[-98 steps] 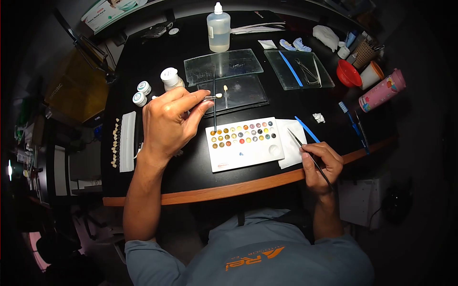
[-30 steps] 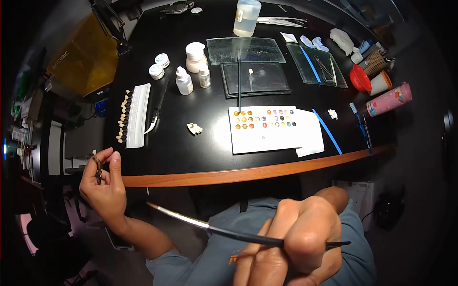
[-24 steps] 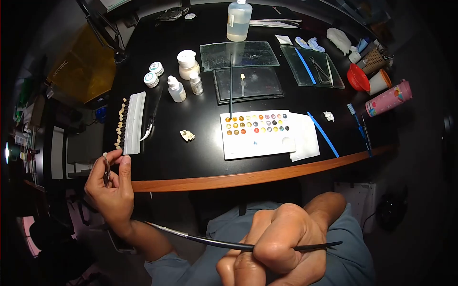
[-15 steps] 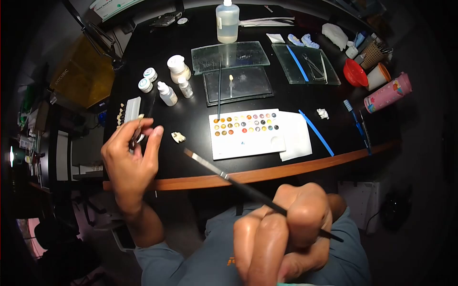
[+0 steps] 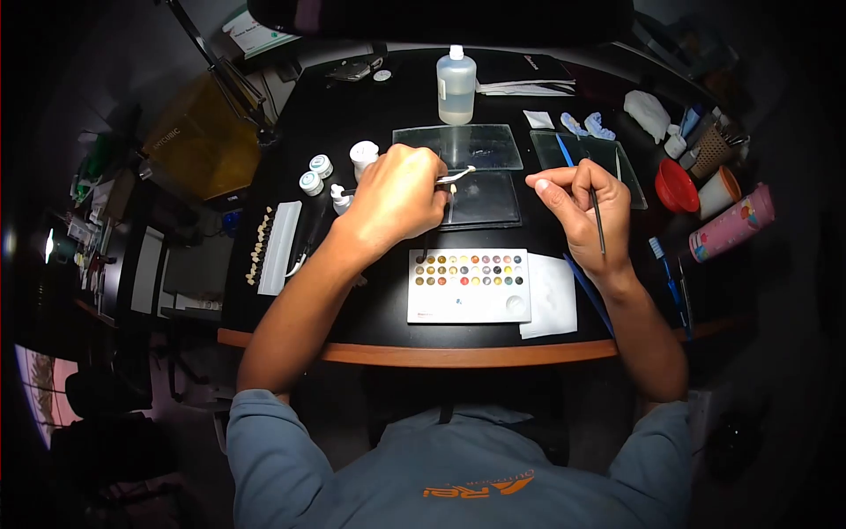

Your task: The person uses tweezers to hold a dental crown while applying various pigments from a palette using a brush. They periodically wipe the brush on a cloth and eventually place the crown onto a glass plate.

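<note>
My left hand (image 5: 397, 194) reaches over the dark slab, fingers closed around slim metal forceps (image 5: 452, 178). A small whitish piece (image 5: 471, 169), like a tooth crown, sits at the forceps' tip. The rest of the forceps is hidden by the hand. Across from it, my right hand (image 5: 592, 216) holds a thin dark-handled brush (image 5: 599, 226) between its fingers, with thumb and index finger extended toward the left; the bristles cannot be made out. Below both hands lies a white palette (image 5: 467, 309) with rows of coloured paint dots. Another small pale tip (image 5: 454, 189) stands over the dark slab (image 5: 493, 201).
A clear bottle (image 5: 456, 88) stands behind the glass slab (image 5: 502, 145). Jars (image 5: 311, 182) and a white tray (image 5: 279, 247) beside a row of tooth-shaped samples (image 5: 260, 242) are at left. Right are a red bowl (image 5: 677, 185), pink bottle (image 5: 731, 229) and blue toothbrush (image 5: 663, 264).
My left hand has moved right and away from me, over the slabs, with the forceps. My right hand has gone from close to the camera to above the table's right side, keeping the brush.
</note>
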A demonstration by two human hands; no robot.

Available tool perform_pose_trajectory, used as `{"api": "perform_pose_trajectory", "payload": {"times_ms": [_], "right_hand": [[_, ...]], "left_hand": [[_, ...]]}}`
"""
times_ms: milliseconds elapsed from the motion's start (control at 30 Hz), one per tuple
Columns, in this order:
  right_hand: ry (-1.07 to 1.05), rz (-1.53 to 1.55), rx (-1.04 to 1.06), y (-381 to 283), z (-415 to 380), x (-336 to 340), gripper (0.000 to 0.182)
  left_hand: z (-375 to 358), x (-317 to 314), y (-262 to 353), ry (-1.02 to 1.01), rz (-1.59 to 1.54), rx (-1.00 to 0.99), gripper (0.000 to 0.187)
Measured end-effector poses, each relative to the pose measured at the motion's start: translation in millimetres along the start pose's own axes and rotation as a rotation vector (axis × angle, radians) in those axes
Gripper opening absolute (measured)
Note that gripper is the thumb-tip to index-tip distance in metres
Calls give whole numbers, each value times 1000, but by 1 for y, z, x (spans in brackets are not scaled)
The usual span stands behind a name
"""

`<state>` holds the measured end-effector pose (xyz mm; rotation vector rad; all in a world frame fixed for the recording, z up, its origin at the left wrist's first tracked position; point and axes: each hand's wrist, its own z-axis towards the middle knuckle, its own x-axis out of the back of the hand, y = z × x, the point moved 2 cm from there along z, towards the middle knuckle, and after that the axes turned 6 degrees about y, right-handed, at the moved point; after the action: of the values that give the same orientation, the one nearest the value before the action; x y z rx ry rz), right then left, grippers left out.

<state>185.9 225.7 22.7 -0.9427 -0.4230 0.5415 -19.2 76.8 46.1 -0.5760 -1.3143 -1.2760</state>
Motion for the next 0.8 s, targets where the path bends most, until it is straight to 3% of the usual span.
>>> {"api": "perform_pose_trajectory", "payload": {"times_ms": [133,233,367,500,667,800], "right_hand": [[49,-117,101,26,-1,3,48],[55,-195,224,26,-9,3,21],[51,-225,304,21,-13,1,6],[-15,-336,291,13,-15,3,13],[-5,-297,289,16,-16,1,7],[21,-285,286,21,-17,1,20]], "left_hand": [[15,-19,0,-55,-57,28,26],[17,-27,2,-49,-5,14,24],[20,-36,-2,-2,43,-28,23],[21,-35,-1,-3,39,-13,23],[18,-35,3,-19,-2,27,20],[14,-31,14,5,-92,68,16]]}}
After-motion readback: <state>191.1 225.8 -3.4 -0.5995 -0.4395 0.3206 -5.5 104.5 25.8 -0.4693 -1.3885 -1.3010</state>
